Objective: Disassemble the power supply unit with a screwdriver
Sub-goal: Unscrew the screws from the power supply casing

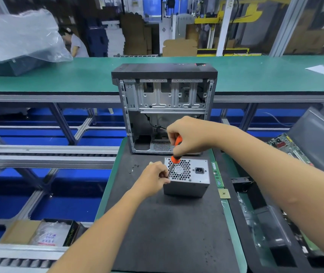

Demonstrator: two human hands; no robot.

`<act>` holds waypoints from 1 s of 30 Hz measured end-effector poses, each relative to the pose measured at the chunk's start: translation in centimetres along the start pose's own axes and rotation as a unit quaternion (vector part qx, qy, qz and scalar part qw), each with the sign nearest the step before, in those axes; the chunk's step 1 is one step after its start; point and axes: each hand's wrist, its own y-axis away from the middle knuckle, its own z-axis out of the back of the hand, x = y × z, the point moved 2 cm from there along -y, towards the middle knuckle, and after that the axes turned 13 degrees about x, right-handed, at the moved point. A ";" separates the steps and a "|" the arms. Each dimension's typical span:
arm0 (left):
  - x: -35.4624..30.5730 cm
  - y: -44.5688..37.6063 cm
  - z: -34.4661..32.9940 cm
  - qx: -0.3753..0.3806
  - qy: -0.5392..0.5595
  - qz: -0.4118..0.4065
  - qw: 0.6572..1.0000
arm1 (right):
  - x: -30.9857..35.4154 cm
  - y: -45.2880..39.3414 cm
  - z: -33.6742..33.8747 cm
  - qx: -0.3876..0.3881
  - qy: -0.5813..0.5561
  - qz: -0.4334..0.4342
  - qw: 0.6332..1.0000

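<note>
A grey metal power supply unit point(192, 180) stands on the black mat point(169, 223), its honeycomb fan grille and power socket facing up. My right hand point(188, 134) grips the orange handle of a screwdriver point(176, 152) from above. The shaft slants down to the unit's near left corner. My left hand point(153, 179) pinches the shaft near its tip, against the unit's left edge. The tip itself is hidden by my fingers.
An open, empty computer case point(165, 107) stands upright just behind the unit. A few loose screws point(133, 168) lie on the mat to the left. RAM sticks point(217, 174) and a CPU chip point(224, 194) lie right of it. Circuit boards point(287, 146) sit at far right.
</note>
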 end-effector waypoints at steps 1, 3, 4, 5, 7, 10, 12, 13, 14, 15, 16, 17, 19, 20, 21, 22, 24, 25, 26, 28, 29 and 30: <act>0.2 -0.1 -0.1 -0.003 0.007 0.002 1.000 | -0.4 0.2 0.3 -0.006 -0.013 -0.006 1.000; 0.3 -0.2 -0.3 -0.002 0.014 0.008 1.000 | -1.1 0.5 0.9 -0.025 -0.041 -0.019 0.999; 0.3 -0.3 -0.2 0.003 0.014 0.010 1.000 | -1.5 0.6 1.2 -0.034 -0.053 -0.025 0.998; 0.2 -0.4 -0.1 0.012 0.010 0.012 1.000 | -1.7 0.6 1.3 -0.040 -0.059 -0.029 0.997; 0.2 -0.6 0.3 0.029 -0.011 0.018 0.999 | -2.2 0.5 1.1 -0.040 -0.062 -0.041 0.996; 0.2 -0.8 0.7 0.038 -0.018 0.029 0.999 | -3.6 0.4 0.4 -0.042 -0.081 -0.077 0.993; 0.4 -0.8 0.6 0.039 -0.005 0.039 0.998 | -4.8 0.4 0.0 -0.048 -0.095 -0.103 0.989; 0.4 -0.7 0.5 0.039 0.005 0.044 0.998 | -5.3 0.3 -0.2 -0.040 -0.104 -0.111 0.988; 0.5 -0.6 0.4 0.033 0.026 0.050 0.998 | -5.7 0.2 -0.5 -0.023 -0.123 -0.115 0.985; 0.6 -0.6 0.4 0.020 0.053 0.057 0.997 | -6.0 0.1 -1.0 -0.001 -0.154 -0.113 0.982; 0.7 -0.6 0.6 0.000 0.080 0.067 0.995 | -6.3 0.0 -1.4 0.028 -0.184 -0.112 0.976; 0.8 -0.6 0.8 -0.025 0.100 0.081 0.991 | -6.5 0.0 -2.0 0.065 -0.198 -0.117 0.971; 1.4 -0.4 1.6 -0.076 0.119 0.115 0.983 | -6.8 0.0 -3.6 0.178 -0.165 -0.154 0.958; 1.9 -0.1 2.0 -0.092 0.125 0.133 0.979 | -6.8 -0.1 -4.6 0.239 -0.138 -0.174 0.945; 2.5 0.1 2.4 -0.100 0.130 0.148 0.975 | -7.0 -0.1 -5.6 0.277 -0.120 -0.189 0.934; 3.3 0.4 2.8 -0.103 0.131 0.160 0.973 | -7.0 -0.3 -6.3 0.283 -0.116 -0.197 0.931; 5.1 0.9 3.4 -0.103 0.130 0.184 0.969 | -7.4 -0.9 -6.7 0.226 -0.137 -0.195 0.945; 5.9 1.2 3.6 -0.100 0.124 0.196 0.968 | -7.4 -1.4 -6.7 0.188 -0.160 -0.186 0.951; 6.8 1.4 3.7 -0.096 0.115 0.208 0.967 | -7.3 -2.0 -6.6 0.161 -0.181 -0.173 0.955; 8.4 1.5 3.9 -0.092 0.097 0.230 0.964 | -6.8 -3.3 -7.0 0.140 -0.176 -0.152 0.962; 9.2 1.4 3.9 -0.092 0.092 0.241 0.962 | -6.5 -4.1 -7.4 0.135 -0.160 -0.145 0.967; 9.8 1.3 3.9 -0.091 0.086 0.250 0.960 | -6.1 -4.9 -8.0 0.126 -0.151 -0.139 0.970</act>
